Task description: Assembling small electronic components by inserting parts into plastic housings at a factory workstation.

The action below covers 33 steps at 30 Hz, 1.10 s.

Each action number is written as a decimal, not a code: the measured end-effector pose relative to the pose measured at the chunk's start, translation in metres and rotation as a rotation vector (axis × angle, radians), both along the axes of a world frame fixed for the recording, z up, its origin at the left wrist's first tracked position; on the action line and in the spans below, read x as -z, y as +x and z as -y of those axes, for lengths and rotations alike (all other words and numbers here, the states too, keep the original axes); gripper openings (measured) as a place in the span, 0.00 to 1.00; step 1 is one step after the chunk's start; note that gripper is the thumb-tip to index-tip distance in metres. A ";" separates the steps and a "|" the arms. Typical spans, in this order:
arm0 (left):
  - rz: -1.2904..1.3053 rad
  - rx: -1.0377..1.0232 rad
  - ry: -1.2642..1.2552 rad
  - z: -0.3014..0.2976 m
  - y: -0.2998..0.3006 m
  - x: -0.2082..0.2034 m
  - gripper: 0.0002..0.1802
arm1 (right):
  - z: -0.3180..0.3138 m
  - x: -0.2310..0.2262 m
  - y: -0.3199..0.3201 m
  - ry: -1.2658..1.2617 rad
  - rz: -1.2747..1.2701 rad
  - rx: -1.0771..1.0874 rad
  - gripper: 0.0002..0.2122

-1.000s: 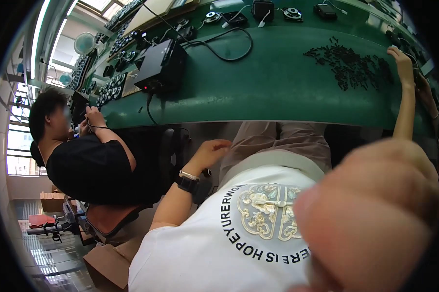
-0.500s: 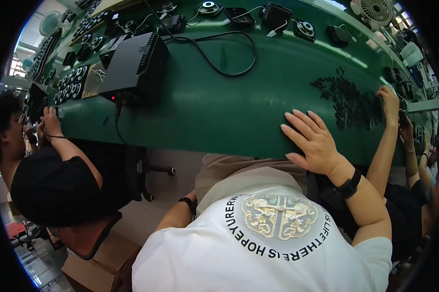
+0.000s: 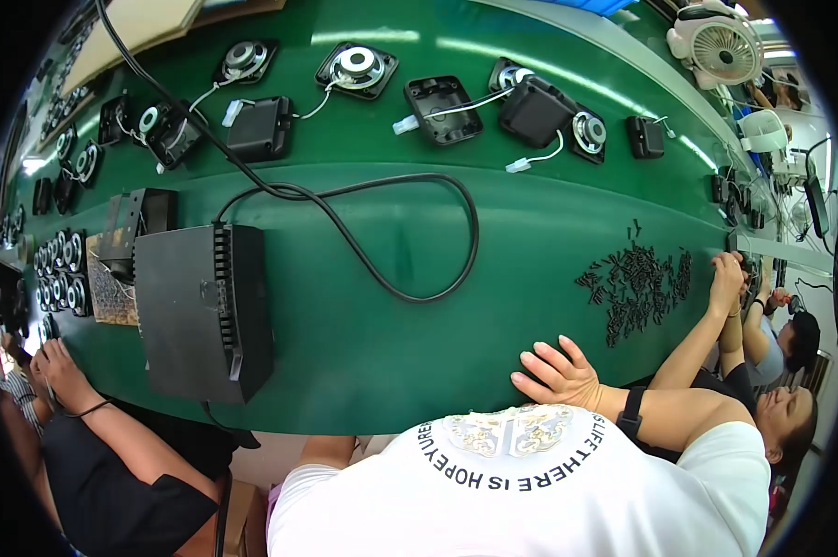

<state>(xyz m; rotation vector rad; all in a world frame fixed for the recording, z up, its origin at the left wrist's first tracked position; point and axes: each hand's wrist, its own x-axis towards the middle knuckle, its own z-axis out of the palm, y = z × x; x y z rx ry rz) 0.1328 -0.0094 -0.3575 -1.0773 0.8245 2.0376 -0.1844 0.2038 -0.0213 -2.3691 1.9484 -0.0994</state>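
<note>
My right hand lies flat on the green table near its front edge, fingers spread and holding nothing. A black band is on that wrist. My left hand is hidden below the table edge; only a bit of forearm shows beside my white printed shirt. A pile of small black screws lies to the right of my right hand. A flat black box sits to its left, with a black cable looping across the table.
Several round speakers and black housings with white plugs line the far side. A co-worker in black sits on the left, with speaker parts nearby. Another person's hand reaches the screws. A white fan stands far right.
My right hand came down from close to the camera onto the table and now rests near its front edge. My left hand dropped out of sight. The view moved over the table.
</note>
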 end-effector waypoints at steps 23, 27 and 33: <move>-0.742 -0.015 -0.455 0.019 0.073 -0.304 0.26 | 0.061 -0.035 -0.052 -0.622 0.168 0.273 0.13; -1.059 -0.113 -0.516 0.023 0.019 -0.364 0.24 | 0.125 -0.056 -0.107 -0.549 0.351 0.437 0.12; -1.145 -0.422 -0.695 0.071 -0.098 -0.396 0.14 | 0.209 -0.036 -0.168 -0.457 0.340 0.679 0.19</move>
